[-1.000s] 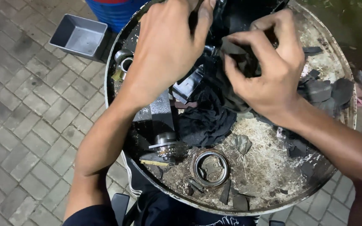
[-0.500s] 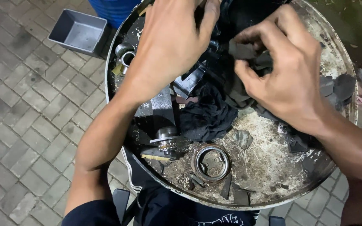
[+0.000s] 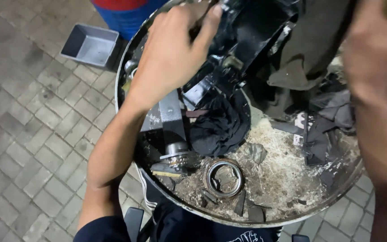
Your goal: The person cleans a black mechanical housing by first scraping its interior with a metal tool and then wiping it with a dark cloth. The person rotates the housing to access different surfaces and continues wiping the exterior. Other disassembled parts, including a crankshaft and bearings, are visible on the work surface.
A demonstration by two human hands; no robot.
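Here, a big black metal part [image 3: 247, 40] sits at the far side of a round, dirty metal drum top [image 3: 287, 197]. The left hand [image 3: 171, 54] lies on the black metal part, with its fingers curled over the part's top edge, grasping it. The right hand [image 3: 372, 45] is up at the far right of the drum top, on a dark cloth [image 3: 310, 49], but you cannot tell if it grips the cloth. Nearer than the black part, in the middle of the drum top, lies a crumpled black rag [image 3: 218, 127]. A metal ring [image 3: 223, 178] rests near the drum top's close edge, among dust and scraps. A grey tray [image 3: 90, 45] stands on the brick floor [image 3: 27, 134], left of the drum top.
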